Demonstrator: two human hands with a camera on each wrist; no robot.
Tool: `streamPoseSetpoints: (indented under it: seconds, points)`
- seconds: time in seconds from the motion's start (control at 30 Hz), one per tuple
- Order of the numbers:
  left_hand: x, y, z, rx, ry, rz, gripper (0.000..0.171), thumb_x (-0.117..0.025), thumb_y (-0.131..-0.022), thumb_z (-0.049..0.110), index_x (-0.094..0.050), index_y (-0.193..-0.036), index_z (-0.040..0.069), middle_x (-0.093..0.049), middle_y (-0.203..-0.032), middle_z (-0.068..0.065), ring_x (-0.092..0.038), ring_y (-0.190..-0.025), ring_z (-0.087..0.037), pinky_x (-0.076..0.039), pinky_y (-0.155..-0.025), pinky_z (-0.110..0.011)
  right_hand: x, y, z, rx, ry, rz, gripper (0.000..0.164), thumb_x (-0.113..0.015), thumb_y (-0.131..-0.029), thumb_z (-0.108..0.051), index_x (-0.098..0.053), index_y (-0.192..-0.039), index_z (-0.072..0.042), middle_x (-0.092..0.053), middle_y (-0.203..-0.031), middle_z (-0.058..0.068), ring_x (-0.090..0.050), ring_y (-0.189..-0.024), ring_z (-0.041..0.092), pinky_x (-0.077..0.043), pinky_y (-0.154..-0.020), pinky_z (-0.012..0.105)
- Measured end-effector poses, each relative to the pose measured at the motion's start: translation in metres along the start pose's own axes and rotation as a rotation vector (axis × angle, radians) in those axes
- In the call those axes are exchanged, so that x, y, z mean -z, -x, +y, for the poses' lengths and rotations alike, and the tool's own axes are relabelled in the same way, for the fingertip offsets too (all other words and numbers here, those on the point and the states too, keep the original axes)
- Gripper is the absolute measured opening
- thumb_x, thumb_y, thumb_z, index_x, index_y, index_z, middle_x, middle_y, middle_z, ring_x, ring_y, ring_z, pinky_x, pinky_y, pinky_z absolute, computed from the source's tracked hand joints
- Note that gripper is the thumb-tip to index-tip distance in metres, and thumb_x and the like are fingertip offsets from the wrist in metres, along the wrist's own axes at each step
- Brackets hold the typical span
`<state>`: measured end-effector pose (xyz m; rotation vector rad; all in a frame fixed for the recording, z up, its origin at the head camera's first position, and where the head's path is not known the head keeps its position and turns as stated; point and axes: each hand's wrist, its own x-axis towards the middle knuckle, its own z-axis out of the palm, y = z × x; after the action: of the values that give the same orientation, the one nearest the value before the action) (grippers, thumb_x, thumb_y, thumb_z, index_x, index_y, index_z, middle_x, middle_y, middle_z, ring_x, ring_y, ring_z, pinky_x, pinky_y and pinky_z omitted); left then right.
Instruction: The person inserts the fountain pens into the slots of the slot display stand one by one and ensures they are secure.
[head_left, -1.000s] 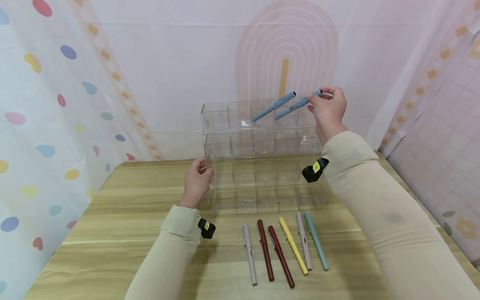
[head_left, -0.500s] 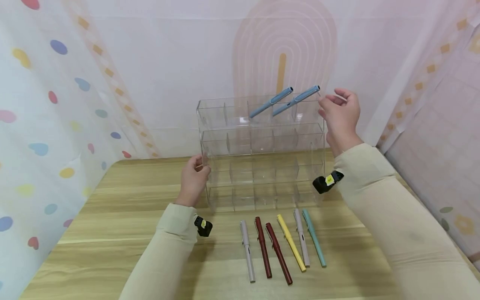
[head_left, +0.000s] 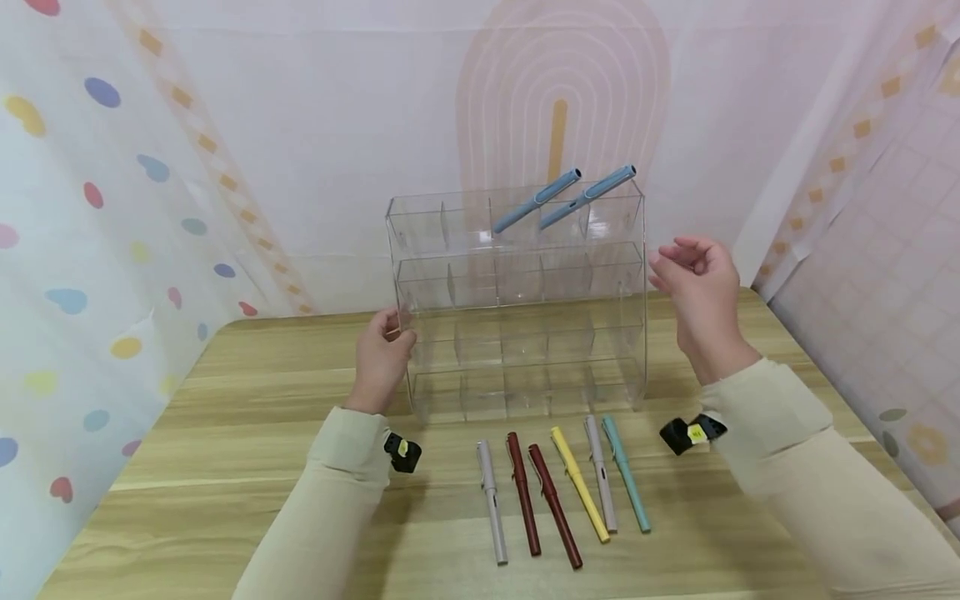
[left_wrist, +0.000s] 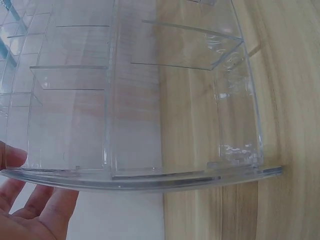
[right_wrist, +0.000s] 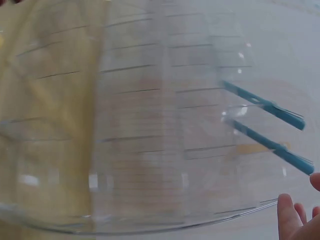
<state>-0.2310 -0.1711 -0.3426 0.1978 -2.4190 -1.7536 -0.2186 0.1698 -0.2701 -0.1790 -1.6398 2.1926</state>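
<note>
A clear acrylic tiered rack with divided compartments stands upright on the table. My left hand pinches its left side panel, the thumb on the inner face and the fingers outside. Two blue capped pens lean to the right in the top tier: one pen near the middle, the other pen one compartment further right. My right hand is off the rack's right side, holding nothing, its fingers loosely bent.
In front of the rack lie a grey pen, two dark red pens, a yellow pen, another grey pen and a teal pen. A patterned curtain hangs behind the wooden table.
My right hand let go of the right-hand blue pen, which stays leaning in the top tier, and moved right and down. My left hand keeps its hold on the rack.
</note>
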Motion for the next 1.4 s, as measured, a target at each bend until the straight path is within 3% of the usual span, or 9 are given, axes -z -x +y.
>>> streamPoseSetpoints:
  seconds: [0.27,0.47,0.7,0.83,0.97,1.07,1.2,1.4]
  points:
    - [0.003,0.001,0.003,-0.004,0.012,0.023,0.047,-0.047,-0.094,0.002,-0.044,-0.141,0.001,-0.050,-0.133,-0.020,-0.050,-0.119,-0.029,-0.044,-0.092,-0.037,0.017,0.021,0.027,-0.044,0.117,-0.059,0.025,-0.063,-0.087,0.004,-0.050,-0.100,-0.012,-0.057,-0.093,-0.003,-0.058,-0.083,0.006,-0.051,-0.070,0.015]
    - [0.002,0.002,0.004,-0.002,0.012,0.032,0.047,-0.048,-0.093,0.002,-0.044,-0.140,0.000,-0.050,-0.133,-0.020,-0.049,-0.120,-0.030,-0.043,-0.095,-0.040,0.029,0.038,0.044,-0.052,0.225,-0.188,0.020,-0.062,-0.090,-0.001,-0.051,-0.105,-0.010,-0.058,-0.094,-0.006,-0.058,-0.086,0.005,-0.051,-0.075,0.016]
    - [0.000,0.000,0.005,0.002,0.003,0.046,0.046,-0.049,-0.093,0.003,-0.046,-0.138,0.000,-0.051,-0.133,-0.020,-0.049,-0.119,-0.030,-0.043,-0.095,-0.041,0.043,0.056,0.059,-0.128,0.421,-0.313,0.031,-0.061,-0.092,-0.003,-0.047,-0.119,0.004,-0.058,-0.102,0.000,-0.058,-0.089,0.003,-0.051,-0.078,0.018]
    - [-0.001,-0.001,0.005,-0.001,0.001,0.049,0.045,-0.049,-0.093,0.003,-0.047,-0.138,0.000,-0.051,-0.132,-0.020,-0.049,-0.118,-0.030,-0.043,-0.095,-0.041,0.049,0.062,0.072,-0.129,0.546,-0.350,0.033,-0.061,-0.090,-0.002,-0.049,-0.119,0.007,-0.061,-0.107,0.013,-0.058,-0.086,0.001,-0.050,-0.076,0.017]
    - [-0.003,-0.001,0.005,-0.016,-0.007,0.055,0.044,-0.049,-0.093,0.004,-0.048,-0.137,-0.001,-0.052,-0.130,-0.021,-0.050,-0.117,-0.030,-0.043,-0.095,-0.041,0.056,0.068,0.087,-0.018,0.668,-0.420,0.028,-0.061,-0.088,0.000,-0.054,-0.113,0.009,-0.061,-0.106,0.021,-0.058,-0.087,0.009,-0.049,-0.074,0.017]
    - [-0.004,-0.001,0.005,-0.020,-0.005,0.060,0.043,-0.049,-0.094,0.004,-0.048,-0.136,-0.001,-0.053,-0.129,-0.021,-0.051,-0.116,-0.030,-0.043,-0.095,-0.041,0.058,0.072,0.094,0.036,0.738,-0.492,0.027,-0.061,-0.086,0.002,-0.056,-0.112,0.010,-0.061,-0.102,0.020,-0.059,-0.089,0.020,-0.050,-0.075,0.025]
    - [-0.005,-0.001,0.006,-0.009,0.005,0.063,0.041,-0.049,-0.095,0.006,-0.049,-0.136,0.000,-0.053,-0.128,-0.019,-0.052,-0.118,-0.029,-0.043,-0.095,-0.041,0.062,0.074,0.097,0.001,0.822,-0.580,0.032,-0.062,-0.087,-0.001,-0.056,-0.116,0.010,-0.061,-0.105,0.020,-0.061,-0.094,0.029,-0.052,-0.077,0.037]
    - [-0.005,-0.002,0.008,0.004,-0.005,0.077,0.039,-0.049,-0.096,0.008,-0.051,-0.134,0.001,-0.054,-0.127,-0.018,-0.052,-0.119,-0.028,-0.044,-0.096,-0.041,0.065,0.073,0.103,-0.049,0.912,-0.639,0.036,-0.066,-0.085,-0.003,-0.057,-0.117,0.011,-0.063,-0.105,0.020,-0.061,-0.097,0.032,-0.053,-0.078,0.040]
